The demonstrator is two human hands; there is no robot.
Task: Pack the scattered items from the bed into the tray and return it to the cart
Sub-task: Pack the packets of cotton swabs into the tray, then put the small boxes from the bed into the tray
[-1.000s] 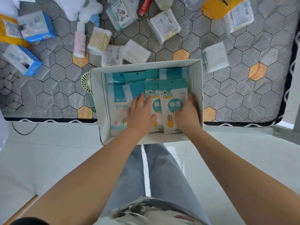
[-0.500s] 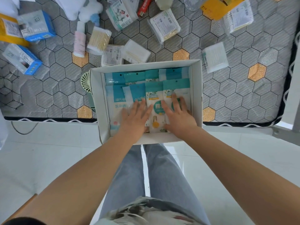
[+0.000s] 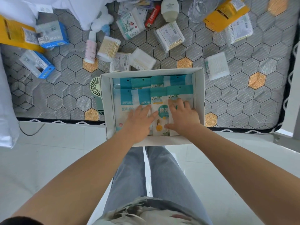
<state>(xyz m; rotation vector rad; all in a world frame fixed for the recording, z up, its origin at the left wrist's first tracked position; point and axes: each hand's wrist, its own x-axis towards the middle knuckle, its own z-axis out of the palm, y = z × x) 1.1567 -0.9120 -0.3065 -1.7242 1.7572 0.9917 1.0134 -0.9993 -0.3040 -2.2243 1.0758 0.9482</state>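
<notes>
As we look down from the head camera, we see the tray (image 3: 199,88), a white open box, at the near edge of the bed (image 3: 243,101), its near end reaching past the mattress border toward the person's jeans (image 3: 162,176). Inside it, packets (image 3: 123,101) with blue and teal headers lie flat in two overlapping rows that cover the tray floor. We note both hands inside the tray. The left hand (image 3: 139,122) lies palm down on the near row, fingers straight and spread, grasping nothing. The right hand (image 3: 183,117) rests flat just beside it on the packets at the right, fingers spread and thumb stretched toward the left hand, likewise released. Between the two hands we see one swab packet (image 3: 159,101) with a round teal label, touched by fingertips from both sides. Many items are scattered on the bed beyond the tray. A small green fan (image 3: 95,86) lies against the tray's left wall, partly hidden by it. Two clear swab boxes (image 3: 142,59) touch the far wall, and another white swab box (image 3: 217,65) lies just beyond the far right corner. Farther off we mark a pink bottle (image 3: 90,47) beside a pack of wooden swabs (image 3: 108,47), two blue boxes (image 3: 52,34) at the left, a red tube (image 3: 152,16), a white bottle (image 3: 169,8) and a yellow pack (image 3: 225,12). A pale tiled floor (image 3: 48,151) lies below the bed.
</notes>
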